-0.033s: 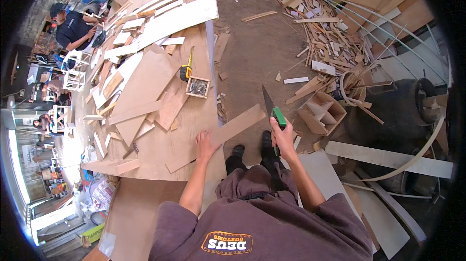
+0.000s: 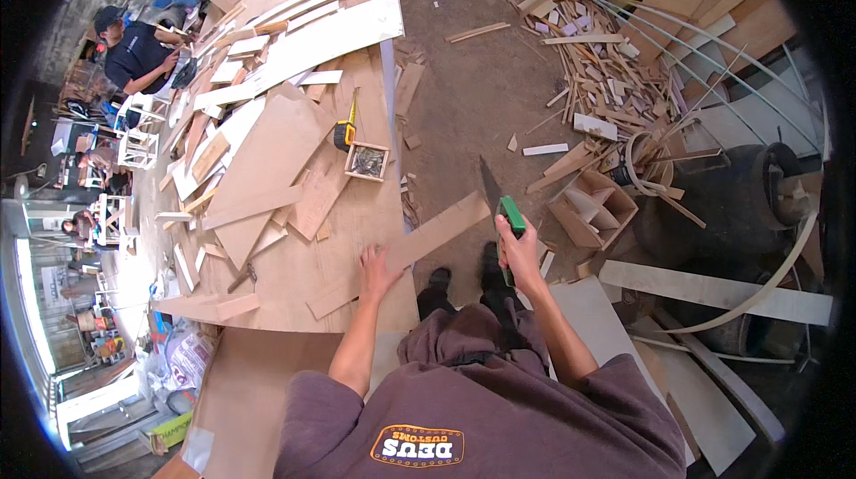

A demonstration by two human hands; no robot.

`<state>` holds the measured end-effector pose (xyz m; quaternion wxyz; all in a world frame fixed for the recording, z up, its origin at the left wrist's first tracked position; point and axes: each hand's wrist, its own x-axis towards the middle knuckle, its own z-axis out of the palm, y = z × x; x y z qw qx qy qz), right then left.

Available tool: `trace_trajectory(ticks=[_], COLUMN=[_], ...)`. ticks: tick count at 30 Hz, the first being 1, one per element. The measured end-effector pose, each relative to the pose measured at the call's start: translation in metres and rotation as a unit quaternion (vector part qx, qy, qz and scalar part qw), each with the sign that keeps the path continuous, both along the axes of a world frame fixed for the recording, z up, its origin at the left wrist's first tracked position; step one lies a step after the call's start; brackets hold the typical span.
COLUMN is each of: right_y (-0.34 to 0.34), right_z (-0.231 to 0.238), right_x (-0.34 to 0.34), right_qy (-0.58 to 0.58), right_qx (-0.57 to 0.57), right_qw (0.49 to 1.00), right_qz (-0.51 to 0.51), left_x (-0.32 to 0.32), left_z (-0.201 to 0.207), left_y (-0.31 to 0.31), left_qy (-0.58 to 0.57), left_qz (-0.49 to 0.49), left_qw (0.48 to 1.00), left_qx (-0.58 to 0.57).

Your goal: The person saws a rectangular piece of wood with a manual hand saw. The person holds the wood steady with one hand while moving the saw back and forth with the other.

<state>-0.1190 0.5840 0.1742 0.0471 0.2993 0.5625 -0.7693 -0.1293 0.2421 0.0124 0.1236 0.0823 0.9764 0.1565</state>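
Observation:
A narrow wooden board point(image 2: 441, 231) lies slantwise on the wooden table point(image 2: 285, 314), its right end sticking out past the table edge over the floor. My left hand point(image 2: 379, 272) rests on top of the board near that edge, fingers stretched out and pressing it down. In my right hand point(image 2: 522, 252) is a hand saw with a green handle point(image 2: 511, 214), fingers wrapped round it. The dark saw blade point(image 2: 489, 183) points away from me, close to the board's overhanging end; whether they touch I cannot tell.
A yellow tape measure point(image 2: 344, 134) and a small wooden box of metal pieces point(image 2: 366, 162) are on the table, beside piled boards point(image 2: 267, 154). Offcuts point(image 2: 615, 78) heap on the floor at right, near a divided wooden box point(image 2: 593, 209). Another person point(image 2: 138, 56) works at far left.

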Motion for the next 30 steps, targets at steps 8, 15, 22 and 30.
trace_trajectory(ticks=[8, 15, 22, 30], right_y=[-0.042, -0.102, -0.17, -0.22], right_z=[0.02, 0.034, 0.026, 0.03], right_x=[0.012, 0.04, 0.065, 0.062], right_qy=[0.014, -0.005, -0.013, -0.014], right_qx=[0.011, 0.084, 0.18, 0.277], right_qw=[1.0, 0.996, 0.982, 0.952], right_qz=[-0.008, 0.016, 0.055, 0.133], left_x=[-0.013, -0.036, -0.045, -0.07], left_z=[-0.001, -0.015, -0.017, -0.061], left_y=[-0.021, -0.018, -0.016, -0.029], left_qy=[-0.018, 0.019, 0.025, 0.151], left_qz=[-0.074, -0.17, -0.216, -0.315], left_qw=[0.995, 0.978, 0.962, 0.924], left_qx=[0.068, 0.12, 0.162, 0.156])
